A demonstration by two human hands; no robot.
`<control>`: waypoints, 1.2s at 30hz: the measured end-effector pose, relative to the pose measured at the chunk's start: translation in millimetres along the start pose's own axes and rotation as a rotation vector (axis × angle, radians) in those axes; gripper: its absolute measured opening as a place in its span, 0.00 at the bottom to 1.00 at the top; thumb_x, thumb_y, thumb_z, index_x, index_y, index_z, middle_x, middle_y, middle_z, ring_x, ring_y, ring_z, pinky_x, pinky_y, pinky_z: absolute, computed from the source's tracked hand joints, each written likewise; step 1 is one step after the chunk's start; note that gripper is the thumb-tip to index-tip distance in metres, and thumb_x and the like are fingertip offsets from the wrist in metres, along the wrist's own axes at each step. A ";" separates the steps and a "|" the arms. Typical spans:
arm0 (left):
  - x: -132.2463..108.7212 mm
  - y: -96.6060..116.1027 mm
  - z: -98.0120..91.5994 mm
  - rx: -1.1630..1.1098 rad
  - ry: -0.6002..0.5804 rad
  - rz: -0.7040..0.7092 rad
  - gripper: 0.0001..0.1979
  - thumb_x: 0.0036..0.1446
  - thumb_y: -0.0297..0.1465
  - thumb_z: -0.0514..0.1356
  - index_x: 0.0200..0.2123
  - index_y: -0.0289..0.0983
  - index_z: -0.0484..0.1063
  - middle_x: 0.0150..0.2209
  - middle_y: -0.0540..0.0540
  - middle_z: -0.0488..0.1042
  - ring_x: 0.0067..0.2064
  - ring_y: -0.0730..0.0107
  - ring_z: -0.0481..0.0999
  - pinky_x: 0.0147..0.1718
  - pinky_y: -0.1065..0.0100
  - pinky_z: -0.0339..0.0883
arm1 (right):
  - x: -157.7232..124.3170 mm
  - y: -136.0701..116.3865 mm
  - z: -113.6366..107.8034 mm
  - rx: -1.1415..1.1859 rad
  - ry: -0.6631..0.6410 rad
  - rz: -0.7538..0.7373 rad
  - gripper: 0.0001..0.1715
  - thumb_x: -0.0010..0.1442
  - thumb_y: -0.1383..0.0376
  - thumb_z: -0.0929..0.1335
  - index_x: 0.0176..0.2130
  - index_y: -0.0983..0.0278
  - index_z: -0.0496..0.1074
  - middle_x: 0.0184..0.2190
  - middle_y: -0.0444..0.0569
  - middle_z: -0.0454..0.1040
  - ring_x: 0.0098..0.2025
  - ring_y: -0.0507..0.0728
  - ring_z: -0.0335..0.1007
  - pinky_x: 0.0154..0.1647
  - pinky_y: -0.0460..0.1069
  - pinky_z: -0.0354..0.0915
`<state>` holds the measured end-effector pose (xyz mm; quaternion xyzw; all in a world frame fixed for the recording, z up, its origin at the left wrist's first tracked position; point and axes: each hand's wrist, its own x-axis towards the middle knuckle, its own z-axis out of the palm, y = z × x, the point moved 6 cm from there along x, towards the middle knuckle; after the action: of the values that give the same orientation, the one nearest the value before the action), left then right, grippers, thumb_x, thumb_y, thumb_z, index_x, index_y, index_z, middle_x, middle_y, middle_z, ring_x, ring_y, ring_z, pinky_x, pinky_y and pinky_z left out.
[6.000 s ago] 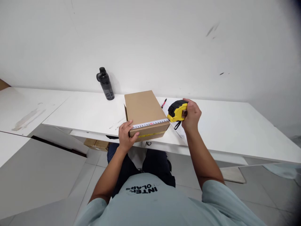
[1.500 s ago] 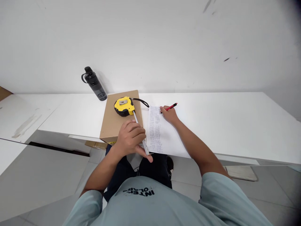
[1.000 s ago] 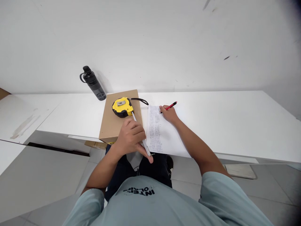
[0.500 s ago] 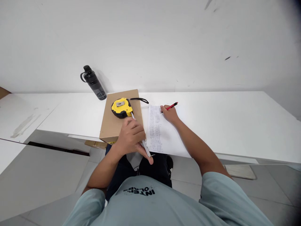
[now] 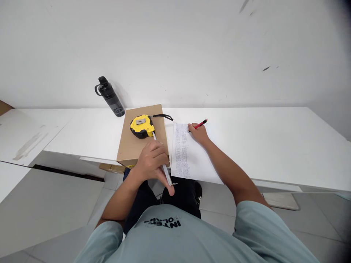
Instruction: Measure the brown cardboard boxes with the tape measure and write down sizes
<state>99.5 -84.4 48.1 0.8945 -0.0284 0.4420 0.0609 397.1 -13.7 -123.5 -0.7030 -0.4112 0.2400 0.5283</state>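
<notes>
A brown cardboard box [image 5: 133,144] lies on the white table [image 5: 260,142] in front of me. A yellow tape measure [image 5: 141,126] rests on top of the box, its blade [image 5: 165,172] pulled out toward me past the table edge. My left hand [image 5: 152,162] is closed on that blade near its end. My right hand [image 5: 199,133] grips a red pen [image 5: 201,124] with its tip on a white sheet of paper [image 5: 189,155] covered in small writing, just right of the box.
A dark water bottle [image 5: 110,96] stands at the back near the wall, left of the box. A second white surface [image 5: 27,128] adjoins on the left. More cardboard [image 5: 111,167] shows under the table. My knees [image 5: 178,193] are below the table edge.
Six seconds ago the tape lay stretched across the box's front edge with the case in my right hand. In the last second and a half my left hand and the blade shifted slightly; the pen hand stays on the paper.
</notes>
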 end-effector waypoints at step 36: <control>-4.8 0.2 0.5 -0.058 -0.050 -0.076 0.40 0.36 0.72 0.68 0.31 0.42 0.66 0.26 0.53 0.73 0.29 0.67 0.73 0.44 0.54 0.74 | 3.4 4.6 -2.8 -0.020 0.003 0.045 0.26 0.58 0.44 0.67 0.20 0.59 0.65 0.25 0.49 0.75 0.32 0.57 0.66 0.37 0.52 0.63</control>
<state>97.0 -84.7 44.1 0.9037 -0.0086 0.4157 0.1028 402.5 -12.8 -126.6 -0.7175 -0.3971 0.2467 0.5164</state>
